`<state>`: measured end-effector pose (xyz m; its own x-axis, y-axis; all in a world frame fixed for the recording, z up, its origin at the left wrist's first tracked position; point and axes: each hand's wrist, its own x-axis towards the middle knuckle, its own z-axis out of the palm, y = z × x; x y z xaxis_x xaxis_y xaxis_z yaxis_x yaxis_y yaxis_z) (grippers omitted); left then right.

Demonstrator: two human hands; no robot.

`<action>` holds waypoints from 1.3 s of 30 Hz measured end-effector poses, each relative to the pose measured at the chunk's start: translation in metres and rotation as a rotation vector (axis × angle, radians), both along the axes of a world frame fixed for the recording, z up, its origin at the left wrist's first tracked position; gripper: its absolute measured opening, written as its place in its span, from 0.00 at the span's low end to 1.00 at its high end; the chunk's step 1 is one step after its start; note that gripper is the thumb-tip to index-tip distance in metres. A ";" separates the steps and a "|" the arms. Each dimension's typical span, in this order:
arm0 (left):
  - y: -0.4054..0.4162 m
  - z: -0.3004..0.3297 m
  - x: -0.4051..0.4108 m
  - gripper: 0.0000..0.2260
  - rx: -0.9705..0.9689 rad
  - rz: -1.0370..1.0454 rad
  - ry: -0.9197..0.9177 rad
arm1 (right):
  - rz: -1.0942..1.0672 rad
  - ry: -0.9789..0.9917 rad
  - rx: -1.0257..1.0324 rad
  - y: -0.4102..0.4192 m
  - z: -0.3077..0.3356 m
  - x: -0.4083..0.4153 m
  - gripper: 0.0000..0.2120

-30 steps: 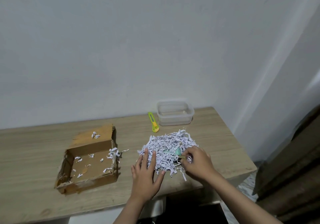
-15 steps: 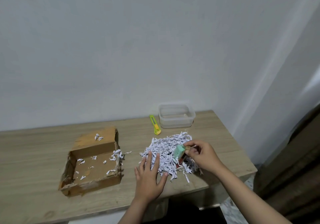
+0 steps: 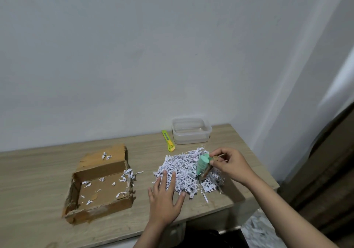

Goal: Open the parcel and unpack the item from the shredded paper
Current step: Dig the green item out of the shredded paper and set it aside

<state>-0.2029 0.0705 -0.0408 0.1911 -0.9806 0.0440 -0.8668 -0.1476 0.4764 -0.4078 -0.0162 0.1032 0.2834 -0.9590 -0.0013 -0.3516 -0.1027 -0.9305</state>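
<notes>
A heap of white shredded paper (image 3: pixel 183 168) lies on the wooden table (image 3: pixel 38 180), right of centre. My right hand (image 3: pixel 232 164) pinches a small mint-green item (image 3: pixel 202 165) by a tan tag at its top and holds it just above the heap's right side. My left hand (image 3: pixel 165 196) lies flat on the table with spread fingers, its fingertips on the heap's near left edge. The brown cardboard parcel box (image 3: pixel 99 205) stands open to the left, holding only a few paper shreds.
A yellow-green utility knife (image 3: pixel 168 141) lies behind the heap. Beside it stands a clear plastic container (image 3: pixel 191 131) near the wall. The table's right edge runs close to my right forearm. More shredded paper lies on the floor at the lower right.
My right hand has pulled the green item out of the shreds and lifted it higher above the heap. My left hand has stayed flat at the heap's edge.
</notes>
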 end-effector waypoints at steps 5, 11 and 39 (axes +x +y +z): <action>0.001 -0.001 0.000 0.32 -0.011 -0.010 0.016 | -0.073 -0.043 -0.042 -0.001 0.007 -0.007 0.08; 0.002 -0.003 0.002 0.40 -0.020 -0.032 0.052 | -0.233 -0.240 -0.081 -0.016 0.008 -0.018 0.10; -0.087 0.088 -0.041 0.18 0.085 -0.245 0.743 | -0.192 -0.323 0.079 -0.030 -0.009 -0.023 0.09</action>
